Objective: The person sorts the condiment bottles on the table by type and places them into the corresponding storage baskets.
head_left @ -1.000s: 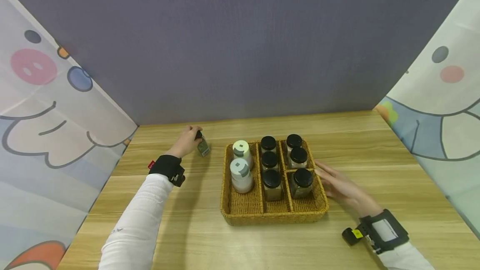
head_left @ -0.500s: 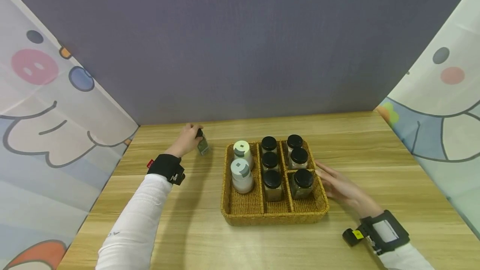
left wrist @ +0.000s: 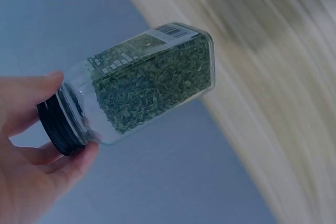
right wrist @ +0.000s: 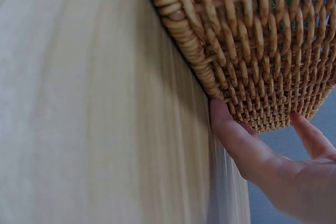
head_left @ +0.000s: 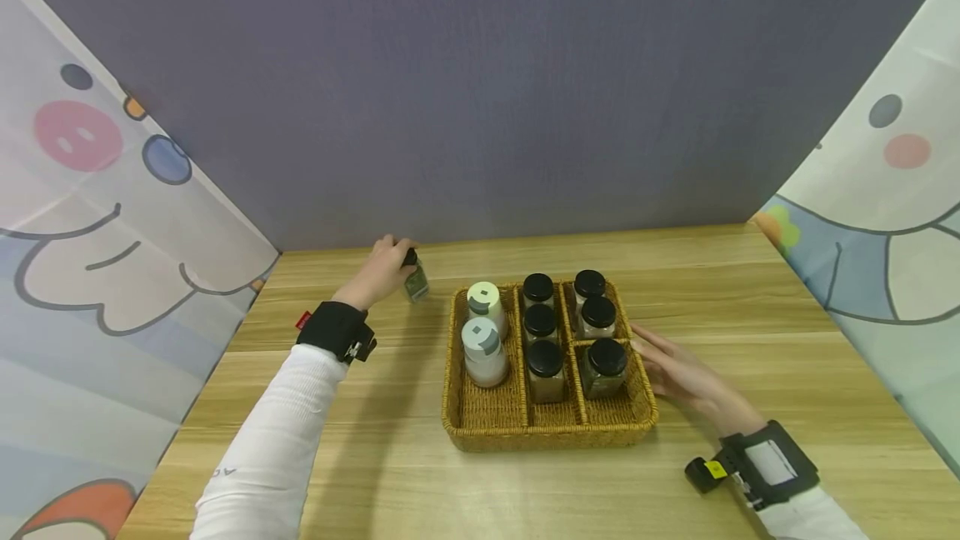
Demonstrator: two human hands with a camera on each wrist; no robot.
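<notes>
By its black lid, my left hand (head_left: 377, 275) grips a glass jar of dried green herbs (left wrist: 155, 74) near the table's back edge, left of the basket. The jar is tilted, with a barcode label on one side; it appears to hang clear of the wood. My right hand (head_left: 692, 379) rests its extended fingers against the right wall of the woven basket (head_left: 551, 438). In the basket stand two white-capped bottles (head_left: 483, 348) on the left and several black-lidded jars (head_left: 545, 373) in the middle and right compartments.
The basket stands on a wooden table (head_left: 510, 490). Behind it rises a grey wall panel (head_left: 495, 107). Cartoon-printed sheets (head_left: 67, 273) border the table on both sides.
My left hand has moved a little to the right and towards the back with the herb jar. The right hand and the basket have stayed in place.
</notes>
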